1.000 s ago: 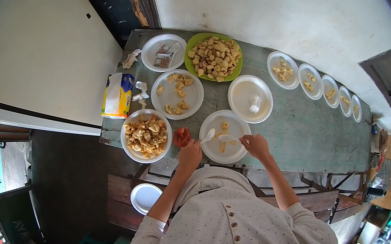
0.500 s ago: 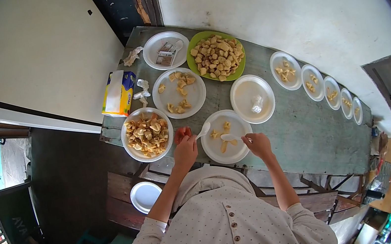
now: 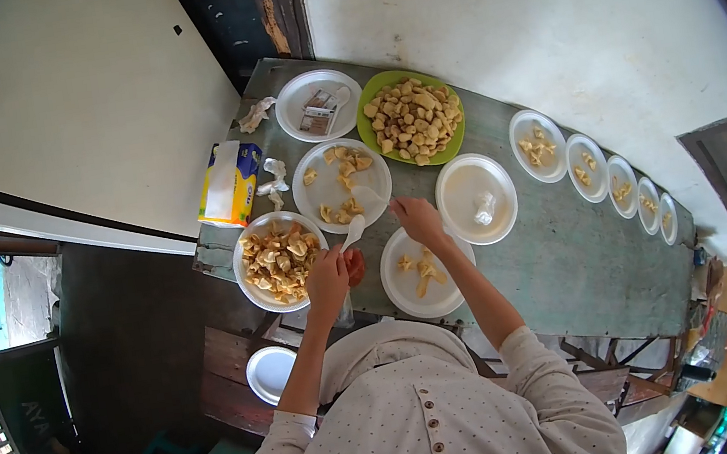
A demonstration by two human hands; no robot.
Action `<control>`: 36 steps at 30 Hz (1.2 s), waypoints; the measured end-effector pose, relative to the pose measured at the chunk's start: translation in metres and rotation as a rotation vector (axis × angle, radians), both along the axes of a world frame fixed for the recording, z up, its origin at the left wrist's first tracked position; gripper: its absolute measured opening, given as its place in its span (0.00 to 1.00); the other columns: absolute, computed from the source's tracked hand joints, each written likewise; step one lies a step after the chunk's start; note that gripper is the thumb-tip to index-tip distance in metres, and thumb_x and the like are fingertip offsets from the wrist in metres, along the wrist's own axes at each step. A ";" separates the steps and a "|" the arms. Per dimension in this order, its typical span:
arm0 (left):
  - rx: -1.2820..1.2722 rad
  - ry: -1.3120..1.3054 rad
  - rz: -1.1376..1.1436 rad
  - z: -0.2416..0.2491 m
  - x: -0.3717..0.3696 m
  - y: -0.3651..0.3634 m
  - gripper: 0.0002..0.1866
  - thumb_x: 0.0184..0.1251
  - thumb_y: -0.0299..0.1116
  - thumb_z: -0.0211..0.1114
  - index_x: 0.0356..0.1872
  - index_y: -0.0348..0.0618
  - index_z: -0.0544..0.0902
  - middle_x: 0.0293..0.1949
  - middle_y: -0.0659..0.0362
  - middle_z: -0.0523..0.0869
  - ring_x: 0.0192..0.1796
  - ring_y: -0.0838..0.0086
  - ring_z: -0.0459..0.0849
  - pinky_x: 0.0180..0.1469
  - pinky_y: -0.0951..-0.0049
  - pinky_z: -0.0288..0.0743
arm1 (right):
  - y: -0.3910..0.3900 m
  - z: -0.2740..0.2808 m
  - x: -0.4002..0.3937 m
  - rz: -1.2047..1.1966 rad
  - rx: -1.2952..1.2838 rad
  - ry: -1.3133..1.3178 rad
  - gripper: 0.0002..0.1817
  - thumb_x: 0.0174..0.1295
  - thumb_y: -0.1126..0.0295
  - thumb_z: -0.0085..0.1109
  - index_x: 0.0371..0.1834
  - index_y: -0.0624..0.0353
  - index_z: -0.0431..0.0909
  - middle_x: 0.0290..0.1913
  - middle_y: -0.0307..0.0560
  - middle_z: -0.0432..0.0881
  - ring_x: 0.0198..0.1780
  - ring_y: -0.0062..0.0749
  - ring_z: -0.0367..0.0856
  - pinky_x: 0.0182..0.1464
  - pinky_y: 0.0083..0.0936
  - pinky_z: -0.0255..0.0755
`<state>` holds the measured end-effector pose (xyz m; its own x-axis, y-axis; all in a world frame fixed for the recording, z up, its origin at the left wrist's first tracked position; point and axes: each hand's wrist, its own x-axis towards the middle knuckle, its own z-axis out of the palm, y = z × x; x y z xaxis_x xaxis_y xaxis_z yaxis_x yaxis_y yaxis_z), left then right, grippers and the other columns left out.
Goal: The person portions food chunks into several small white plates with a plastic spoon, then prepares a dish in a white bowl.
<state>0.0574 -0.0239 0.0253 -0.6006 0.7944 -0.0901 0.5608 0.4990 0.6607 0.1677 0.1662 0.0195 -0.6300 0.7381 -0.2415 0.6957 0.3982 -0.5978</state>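
My left hand (image 3: pixel 327 278) is closed round the handle of a white plastic spoon (image 3: pixel 353 231), beside the heaped plate of folded pieces (image 3: pixel 287 305). My right hand (image 3: pixel 418 218) pinches a second white spoon (image 3: pixel 369 196), whose bowl lies over the right edge of the middle plate (image 3: pixel 305 154) with loose folded pieces. Under my right forearm is the near plate (image 3: pixel 402 303), which carries a few pale yellow pieces. A small red thing (image 3: pixel 355 266) shows just right of my left hand.
A green plate (image 3: pixel 439 159) heaped with chunks stands at the back. Nearby are a white plate with crumpled plastic (image 3: pixel 501 226), a plate with cards (image 3: pixel 285 95), a tissue box (image 3: pixel 232 182) and crumpled tissues (image 3: pixel 274 184). Several small plates (image 3: pixel 551 173) line the wall side.
My right hand has moved up and left with its spoon, from the near plate to the middle plate. My left hand has shifted slightly left, still holding its spoon.
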 end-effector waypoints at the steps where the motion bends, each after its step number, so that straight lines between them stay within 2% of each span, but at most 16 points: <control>1: 0.023 0.002 0.013 0.001 -0.002 0.000 0.12 0.63 0.32 0.50 0.43 0.42 0.78 0.35 0.51 0.78 0.36 0.56 0.78 0.37 0.61 0.73 | 0.002 -0.003 -0.012 0.007 0.002 0.002 0.17 0.62 0.58 0.42 0.30 0.55 0.78 0.27 0.54 0.80 0.33 0.51 0.78 0.36 0.43 0.70; 4: 0.076 -0.025 0.079 0.004 -0.004 -0.002 0.12 0.62 0.31 0.51 0.43 0.37 0.78 0.33 0.47 0.79 0.38 0.52 0.78 0.40 0.60 0.71 | 0.009 -0.011 -0.044 0.064 0.017 0.017 0.16 0.63 0.58 0.42 0.31 0.53 0.79 0.26 0.51 0.80 0.32 0.48 0.78 0.36 0.41 0.71; 10: 0.129 -0.014 0.200 0.002 -0.012 -0.016 0.12 0.62 0.30 0.51 0.43 0.36 0.78 0.35 0.46 0.79 0.39 0.53 0.78 0.40 0.61 0.72 | 0.013 -0.029 -0.099 0.098 0.090 -0.099 0.15 0.61 0.58 0.43 0.31 0.52 0.79 0.29 0.50 0.80 0.33 0.49 0.78 0.36 0.40 0.71; 13: 0.152 -0.022 0.235 0.000 -0.018 -0.023 0.12 0.61 0.29 0.52 0.42 0.36 0.78 0.34 0.46 0.79 0.36 0.54 0.79 0.37 0.62 0.72 | 0.012 -0.056 -0.109 0.092 -0.038 -0.023 0.16 0.61 0.58 0.43 0.32 0.53 0.80 0.29 0.52 0.80 0.34 0.50 0.79 0.35 0.40 0.71; 15: 0.117 -0.027 0.238 -0.002 -0.024 -0.025 0.12 0.61 0.29 0.53 0.42 0.36 0.78 0.33 0.46 0.80 0.35 0.54 0.79 0.36 0.62 0.71 | 0.012 -0.071 -0.112 0.128 -0.136 0.252 0.17 0.61 0.58 0.44 0.32 0.57 0.80 0.22 0.50 0.78 0.26 0.40 0.78 0.29 0.34 0.69; 16: 0.097 -0.005 0.237 -0.004 -0.026 -0.026 0.12 0.61 0.29 0.53 0.42 0.39 0.78 0.34 0.47 0.79 0.35 0.54 0.79 0.36 0.61 0.72 | 0.013 -0.071 -0.113 0.131 -0.139 0.252 0.17 0.61 0.58 0.44 0.32 0.57 0.80 0.22 0.50 0.78 0.26 0.40 0.78 0.29 0.34 0.69; 18: 0.074 0.015 0.236 -0.007 -0.027 -0.028 0.11 0.60 0.29 0.53 0.43 0.41 0.78 0.35 0.49 0.79 0.36 0.53 0.79 0.35 0.60 0.73 | 0.014 -0.064 -0.109 -0.015 -0.535 0.178 0.18 0.62 0.58 0.45 0.32 0.61 0.79 0.14 0.39 0.69 0.15 0.25 0.66 0.19 0.25 0.60; 19: 0.087 0.002 0.249 -0.006 -0.027 -0.027 0.11 0.61 0.30 0.53 0.43 0.41 0.78 0.35 0.49 0.79 0.36 0.53 0.79 0.35 0.59 0.73 | 0.014 -0.055 -0.105 -0.018 -0.538 0.175 0.18 0.62 0.58 0.45 0.32 0.61 0.79 0.14 0.39 0.69 0.15 0.25 0.66 0.19 0.25 0.60; 21: 0.098 -0.014 0.254 -0.002 -0.026 -0.026 0.11 0.61 0.30 0.53 0.42 0.41 0.78 0.35 0.49 0.79 0.35 0.53 0.79 0.35 0.59 0.73 | 0.014 -0.040 -0.094 -0.119 -0.837 0.210 0.17 0.62 0.58 0.47 0.32 0.61 0.78 0.12 0.29 0.57 0.13 0.14 0.52 0.15 0.17 0.47; 24: 0.114 -0.017 0.240 0.004 -0.023 -0.021 0.11 0.61 0.29 0.53 0.41 0.36 0.79 0.32 0.46 0.80 0.35 0.53 0.79 0.37 0.61 0.71 | 0.014 -0.025 -0.069 -0.175 -0.905 0.293 0.17 0.63 0.57 0.48 0.33 0.61 0.78 0.12 0.26 0.54 0.12 0.13 0.50 0.15 0.16 0.42; 28: 0.159 0.020 0.158 0.001 -0.010 -0.016 0.11 0.61 0.31 0.53 0.43 0.41 0.78 0.36 0.50 0.79 0.35 0.54 0.79 0.36 0.60 0.73 | 0.015 -0.015 -0.004 -0.217 -0.912 0.354 0.18 0.62 0.58 0.47 0.34 0.60 0.80 0.12 0.28 0.59 0.13 0.15 0.54 0.16 0.17 0.47; 32: 0.177 -0.006 -0.016 0.009 0.010 -0.005 0.11 0.62 0.30 0.53 0.42 0.41 0.78 0.36 0.52 0.78 0.36 0.55 0.79 0.37 0.61 0.73 | 0.005 0.007 0.081 -0.353 -0.753 0.311 0.17 0.62 0.58 0.48 0.33 0.59 0.81 0.13 0.27 0.59 0.14 0.13 0.54 0.17 0.16 0.48; 34: 0.365 0.087 -0.141 0.001 0.024 0.002 0.10 0.61 0.30 0.53 0.41 0.40 0.78 0.35 0.52 0.78 0.36 0.57 0.79 0.37 0.63 0.74 | -0.007 0.022 0.117 -0.423 -0.670 0.259 0.16 0.62 0.59 0.48 0.32 0.59 0.81 0.13 0.26 0.59 0.14 0.12 0.54 0.18 0.15 0.48; 36: 0.382 0.107 -0.221 -0.001 0.036 0.005 0.10 0.60 0.29 0.54 0.41 0.41 0.78 0.33 0.54 0.78 0.35 0.59 0.79 0.35 0.64 0.74 | -0.018 0.017 0.158 -0.468 -0.655 0.220 0.16 0.62 0.59 0.48 0.32 0.59 0.81 0.12 0.26 0.59 0.14 0.13 0.55 0.18 0.16 0.49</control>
